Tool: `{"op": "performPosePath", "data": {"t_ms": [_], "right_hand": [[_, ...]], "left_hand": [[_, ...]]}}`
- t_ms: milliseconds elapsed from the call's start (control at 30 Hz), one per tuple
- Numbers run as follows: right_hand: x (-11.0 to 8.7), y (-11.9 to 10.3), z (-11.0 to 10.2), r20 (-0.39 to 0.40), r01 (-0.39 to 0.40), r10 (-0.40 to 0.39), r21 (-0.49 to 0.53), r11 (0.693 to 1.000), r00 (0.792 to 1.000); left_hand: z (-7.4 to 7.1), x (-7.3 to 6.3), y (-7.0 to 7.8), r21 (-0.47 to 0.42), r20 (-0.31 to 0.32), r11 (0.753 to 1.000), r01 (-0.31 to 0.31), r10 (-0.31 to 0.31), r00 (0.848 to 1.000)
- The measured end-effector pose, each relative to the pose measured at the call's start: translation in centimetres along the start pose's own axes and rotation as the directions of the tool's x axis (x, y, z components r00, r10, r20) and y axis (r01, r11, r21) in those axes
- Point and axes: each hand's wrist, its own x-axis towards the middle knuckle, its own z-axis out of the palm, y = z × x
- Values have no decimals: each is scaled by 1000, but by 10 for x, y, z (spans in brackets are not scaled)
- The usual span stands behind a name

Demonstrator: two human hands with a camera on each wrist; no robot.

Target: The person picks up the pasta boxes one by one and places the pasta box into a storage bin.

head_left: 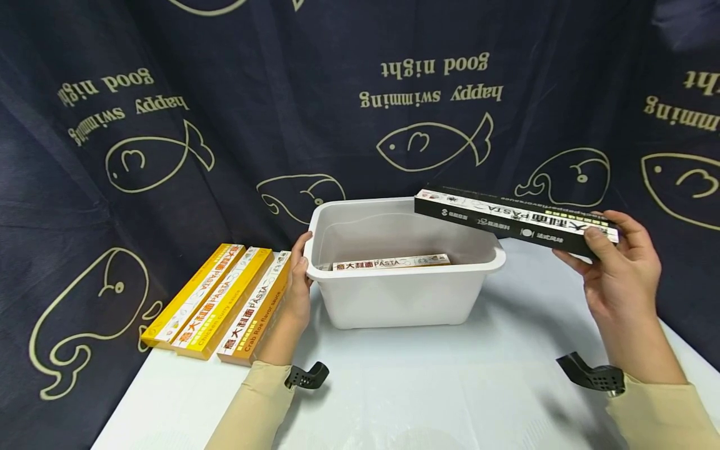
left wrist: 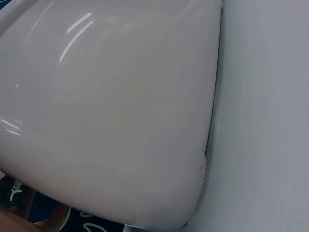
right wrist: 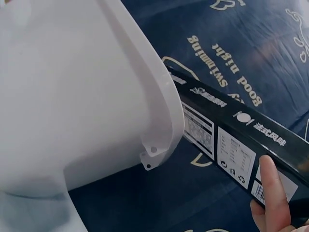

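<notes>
In the head view my right hand [head_left: 624, 269] grips one end of a long black pasta box [head_left: 514, 219]. The box tilts, its far end over the back right of a white plastic bin [head_left: 402, 303]. Fingers under the box show in the right wrist view, near its printed labels. My left hand [head_left: 298, 287] holds the bin's left rim, fingers curled at the edge. One pasta box [head_left: 390, 264] with a white label strip lies inside the bin, partly hidden by the front wall. Mostly the bin's smooth wall [left wrist: 120, 111] fills the left wrist view.
Left of the bin, a yellow pasta box [head_left: 194, 294], a chicken curry pasta box [head_left: 225, 303] and an orange crab roe pasta box [head_left: 255, 309] lie side by side. They rest on a white table [head_left: 405, 387]. Behind hangs a dark blue fish-print cloth [head_left: 315, 81].
</notes>
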Motion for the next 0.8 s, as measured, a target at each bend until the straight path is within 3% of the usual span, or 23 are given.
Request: {"op": "performPosePath", "data": {"t_ms": [200,433,800], "right_hand": [[-1,4,6,115,-2,8,-50,999,993],[-2,12,13,260,4,18,-86,996,966],[2,24,24,362,-14,79,-179,984,929]], "left_hand": [[0,-1,0,-4,6,1000,-3,3,1000],[0,-1,0,-2,2,1000,-2,2,1000],[1,0,-1,-6,-13,1000,1,-1,1000]]}}
